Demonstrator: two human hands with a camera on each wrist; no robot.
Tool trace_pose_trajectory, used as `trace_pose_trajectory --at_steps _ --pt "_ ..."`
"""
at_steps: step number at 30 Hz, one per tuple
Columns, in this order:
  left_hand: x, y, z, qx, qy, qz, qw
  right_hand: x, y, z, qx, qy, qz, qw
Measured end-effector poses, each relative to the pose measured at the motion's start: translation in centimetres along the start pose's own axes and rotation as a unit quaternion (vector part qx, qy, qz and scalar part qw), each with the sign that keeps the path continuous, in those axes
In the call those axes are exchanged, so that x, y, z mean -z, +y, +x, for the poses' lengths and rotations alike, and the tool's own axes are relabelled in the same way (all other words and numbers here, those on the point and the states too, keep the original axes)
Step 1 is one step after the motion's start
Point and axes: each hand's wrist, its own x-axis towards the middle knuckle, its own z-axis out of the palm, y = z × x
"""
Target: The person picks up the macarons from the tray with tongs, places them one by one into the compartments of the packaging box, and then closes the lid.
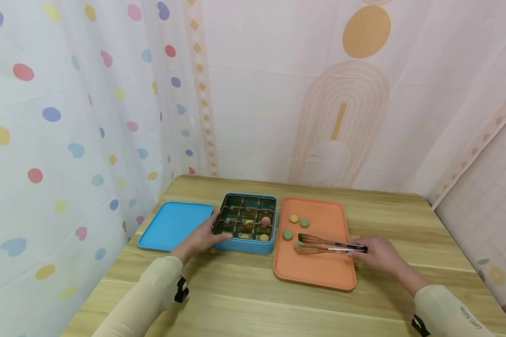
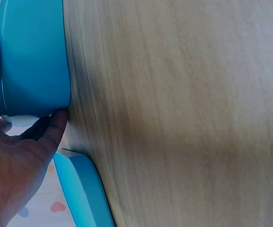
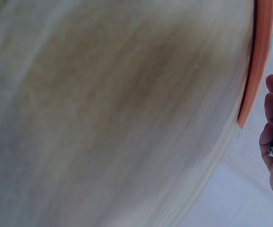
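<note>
My left hand [image 1: 204, 235] holds the front left corner of a blue box [image 1: 244, 245], its thumb along the front rim and its fingers at the left side. Inside the box a divided insert has several compartments; a pink macaron [image 1: 265, 220] and a yellow macaron [image 1: 264, 238] sit in the right column, with other yellowish pieces in the middle one. My right hand [image 1: 381, 253] grips a pair of tongs [image 1: 333, 246] above the orange tray [image 1: 316, 274]. The tong tips are at a green macaron [image 1: 297, 245], partly hidden; whether they pinch it I cannot tell.
A yellow macaron [image 1: 293, 218] and two more green macarons [image 1: 304, 223] lie on the tray's left half. Left of the box lies a blue lid [image 1: 174, 225]. Patterned curtains [image 1: 253, 117] hang behind the wooden table [image 1: 236, 299] and at its sides.
</note>
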Motion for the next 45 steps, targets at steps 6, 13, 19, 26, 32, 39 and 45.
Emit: trace_pose_trajectory --at_steps 6,13,19,26,32,39,45 --pt "-0.07 -0.02 0.02 -0.001 0.004 0.003 1.0 -0.43 0.23 0.0 0.016 0.021 -0.009 0.9996" --pt "-0.1 -0.03 0.0 -0.003 0.004 -0.001 1.0 -0.64 0.2 -0.05 0.03 0.035 -0.01 0.9989" --pt "-0.11 -0.08 -0.02 -0.003 0.002 -0.003 1.0 -0.72 0.28 -0.12 0.017 0.043 -0.017 0.9988" --pt "-0.05 0.11 -0.07 -0.003 0.003 -0.005 1.0 -0.69 0.25 -0.19 -0.001 0.05 -0.013 0.9987" --pt "-0.05 0.17 -0.06 0.0 0.005 -0.002 1.0 -0.45 -0.07 -0.22 0.011 0.073 -0.009 0.9972" --pt "0.01 0.23 -0.03 0.0 0.007 -0.001 1.0 -0.14 -0.29 -0.15 0.012 0.076 -0.005 0.997" --pt "-0.01 0.13 -0.04 -0.002 0.002 0.004 1.0 -0.28 0.0 -0.32 0.015 0.08 -0.016 0.9965"
